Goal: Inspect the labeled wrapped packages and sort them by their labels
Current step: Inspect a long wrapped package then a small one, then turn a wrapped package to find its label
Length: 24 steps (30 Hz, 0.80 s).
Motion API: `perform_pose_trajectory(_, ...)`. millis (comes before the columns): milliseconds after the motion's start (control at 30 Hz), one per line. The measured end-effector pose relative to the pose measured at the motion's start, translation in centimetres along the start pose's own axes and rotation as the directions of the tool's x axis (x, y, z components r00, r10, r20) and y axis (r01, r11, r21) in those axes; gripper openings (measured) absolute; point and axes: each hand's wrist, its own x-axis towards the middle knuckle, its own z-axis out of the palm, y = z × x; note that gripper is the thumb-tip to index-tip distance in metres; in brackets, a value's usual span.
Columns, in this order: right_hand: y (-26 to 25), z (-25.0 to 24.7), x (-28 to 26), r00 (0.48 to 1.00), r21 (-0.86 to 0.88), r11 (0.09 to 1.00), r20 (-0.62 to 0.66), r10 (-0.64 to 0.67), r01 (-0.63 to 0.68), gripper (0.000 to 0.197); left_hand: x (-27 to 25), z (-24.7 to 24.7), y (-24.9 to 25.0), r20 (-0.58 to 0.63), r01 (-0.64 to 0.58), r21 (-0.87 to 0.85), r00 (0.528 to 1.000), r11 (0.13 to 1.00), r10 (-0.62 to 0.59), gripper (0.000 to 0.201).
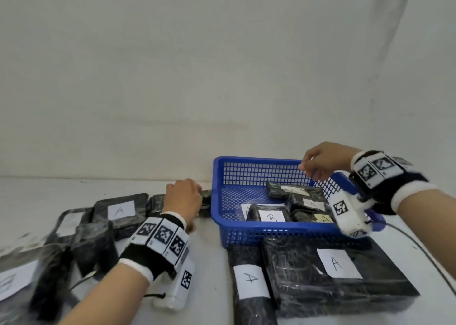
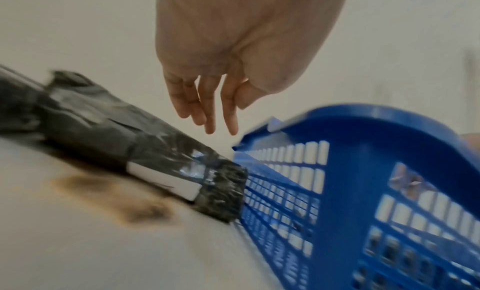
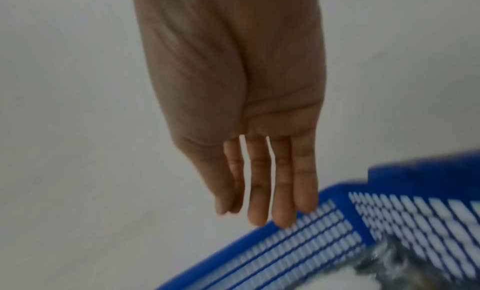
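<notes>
A blue mesh basket (image 1: 259, 160) holds several black wrapped packages, one labelled B (image 1: 271, 217) and others labelled A (image 1: 325, 219). My left hand (image 1: 183, 196) hovers with loose, empty fingers (image 2: 205, 118) over a black package (image 2: 145, 150) that lies against the basket's left wall (image 2: 363, 120). My right hand (image 1: 318, 161) hangs above the basket's far right corner, fingers (image 3: 280, 191) straight and empty over the rim (image 3: 259, 239). Two packages labelled A (image 1: 335, 272) (image 1: 249, 282) lie in front of the basket.
A pile of black packages sits at the left, one labelled A (image 1: 121, 211), another with a white label (image 1: 12, 282) at the bottom left. A black cable (image 1: 419, 248) runs along the right. A brown stain (image 2: 116, 198) marks the white table. A white wall stands behind.
</notes>
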Motion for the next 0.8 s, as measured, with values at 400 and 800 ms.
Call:
perform_pose_trajectory(400,-3.1,9.8,-10.3,0.947,0.301,0.932,-0.302,-0.11,0.204,0.008,2.0,-1.6,-7.3,0.17,0.107,0.306,0.972,0.946,-0.165,0.066)
perform_pose_trajectory(800,-4.9,10.2,-13.8,0.914,0.366,0.884,-0.378,-0.145,0.292,0.008,-0.3,-8.0,-5.9,-0.156,0.193,-0.214,0.961,0.958,-0.228,0.024)
